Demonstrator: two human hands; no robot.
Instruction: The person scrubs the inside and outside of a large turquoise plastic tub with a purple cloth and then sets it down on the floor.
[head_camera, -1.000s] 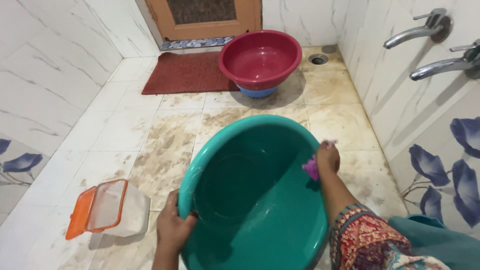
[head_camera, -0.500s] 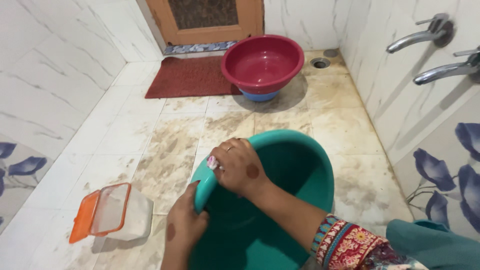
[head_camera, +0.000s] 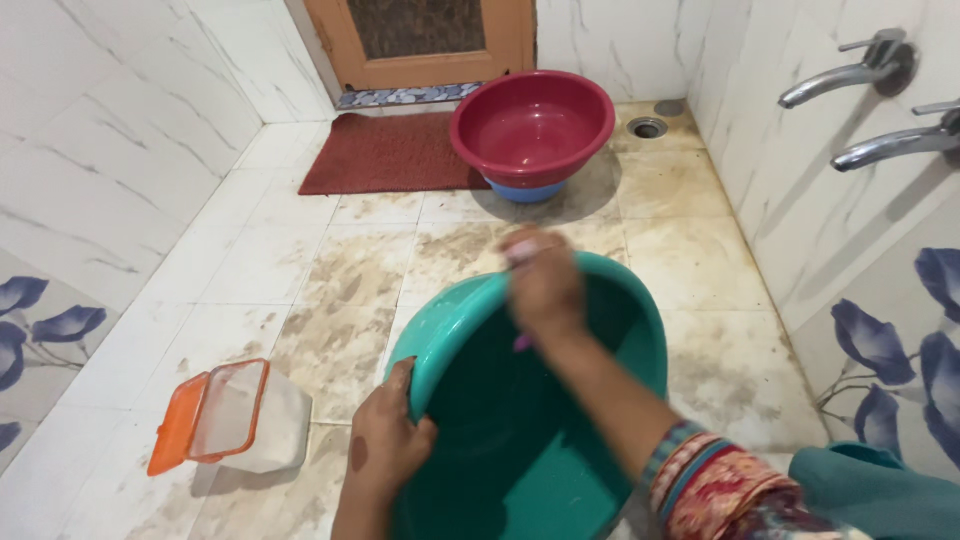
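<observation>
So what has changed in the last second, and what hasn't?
The right hand, with a pink scrubber, swept from the teal tub's right rim across to its left side, then to the far rim. The left hand kept gripping the near-left rim. The red basin and the orange-lidded container stayed put.

Tiled floor (head_camera: 690, 265) w/ tubs (head_camera: 530, 125), mat (head_camera: 390, 152), box (head_camera: 235, 420).

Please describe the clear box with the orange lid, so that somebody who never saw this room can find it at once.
Start at the green basin whose rim the left hand grips. On the tiled floor just left of that hand stands a clear plastic box. Its hinged orange lid stands open, unlike the round basins nearby.
</observation>
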